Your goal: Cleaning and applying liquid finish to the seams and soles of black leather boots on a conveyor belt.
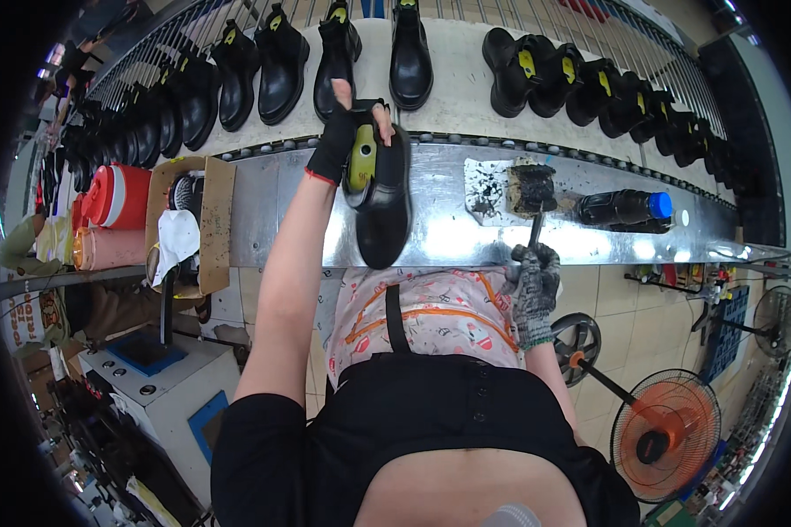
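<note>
My left hand [350,123], in a black fingerless glove with a red edge, grips a shiny black ankle boot [385,224] by its upper end. The boot's toe points toward me over the metal bench, and a yellow-green piece with a round hole [363,158] shows in its opening. In a grey knit glove, my right hand [536,285] is closed around the handle of a brush [531,188]. Its broad, black-coated head rests at a white sheet or tray with black stains [485,191]. Beside it lies a dark bottle [620,208] with a blue cap.
Beyond the metal bench [272,202], a white conveyor belt [457,88] carries a long row of black boots [281,66]. On the left stand a cardboard box [215,228] with a brush in it and a red jug [119,195]. Orange fans [664,435] stand at lower right.
</note>
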Action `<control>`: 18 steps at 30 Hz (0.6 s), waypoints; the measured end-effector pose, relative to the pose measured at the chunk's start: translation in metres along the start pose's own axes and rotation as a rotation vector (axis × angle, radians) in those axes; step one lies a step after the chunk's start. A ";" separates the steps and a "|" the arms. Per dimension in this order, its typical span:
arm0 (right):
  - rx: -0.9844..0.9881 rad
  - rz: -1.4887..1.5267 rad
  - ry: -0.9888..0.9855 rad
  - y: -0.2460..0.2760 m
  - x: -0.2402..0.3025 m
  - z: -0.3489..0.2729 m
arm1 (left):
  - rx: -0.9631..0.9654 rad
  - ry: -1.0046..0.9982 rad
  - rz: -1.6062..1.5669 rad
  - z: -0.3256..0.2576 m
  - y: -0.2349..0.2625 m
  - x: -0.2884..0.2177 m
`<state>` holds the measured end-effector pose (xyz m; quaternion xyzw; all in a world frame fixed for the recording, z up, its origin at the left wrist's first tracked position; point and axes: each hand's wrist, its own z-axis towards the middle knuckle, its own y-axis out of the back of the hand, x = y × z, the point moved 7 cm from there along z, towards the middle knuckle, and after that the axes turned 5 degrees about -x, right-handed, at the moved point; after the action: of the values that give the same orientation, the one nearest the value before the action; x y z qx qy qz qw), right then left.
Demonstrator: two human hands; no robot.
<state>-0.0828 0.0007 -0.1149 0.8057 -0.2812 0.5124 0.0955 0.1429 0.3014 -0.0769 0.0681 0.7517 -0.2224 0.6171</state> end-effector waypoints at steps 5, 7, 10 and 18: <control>0.013 0.046 0.201 -0.009 0.040 -0.012 | 0.171 -0.406 -0.084 -0.035 -0.054 -0.067; 0.015 0.048 0.053 -0.002 0.023 0.001 | 0.211 -0.494 -0.002 -0.044 -0.072 -0.075; 0.072 0.058 -0.127 0.004 0.029 0.001 | 0.373 -0.509 0.054 -0.051 -0.095 -0.080; 0.859 -0.927 0.755 -0.083 0.162 -0.052 | 0.417 -0.505 0.086 -0.061 -0.122 -0.089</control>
<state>-0.0257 0.0343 0.0625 0.5769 0.3661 0.7269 0.0686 0.0623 0.2337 0.0479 0.1673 0.5097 -0.3549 0.7656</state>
